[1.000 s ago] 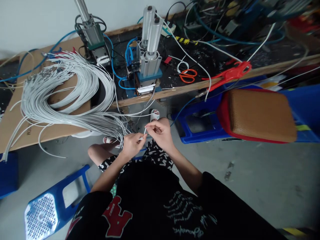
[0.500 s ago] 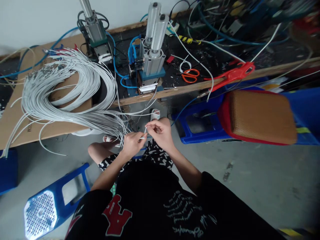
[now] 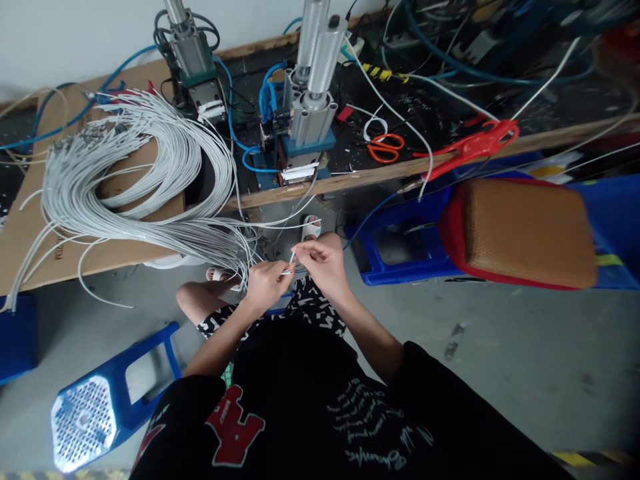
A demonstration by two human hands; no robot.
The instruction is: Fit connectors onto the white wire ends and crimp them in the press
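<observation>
My left hand (image 3: 264, 285) is closed in a pinch on the ends of thin white wires that trail down from a big looped bundle of white wires (image 3: 125, 180) on the bench. Close beside it, my right hand (image 3: 323, 261) pinches the tip of one white wire (image 3: 291, 257) between thumb and fingers. Both hands are held together over my lap, just below the bench's front edge. Directly above them on the bench stands a small pneumatic press (image 3: 310, 127) with silver cylinders and blue hoses.
A second press (image 3: 193, 63) stands behind the wire bundle. Orange scissors (image 3: 384, 147) and a red clamp-like tool (image 3: 470, 148) lie on the bench to the right. A blue stool (image 3: 100, 407) is at lower left, a cushioned stool (image 3: 520, 230) and a blue crate (image 3: 395, 250) at right.
Both hands stay together on the wire ends with only slight finger movement. The view has shifted a little, so the bench appears slightly higher.
</observation>
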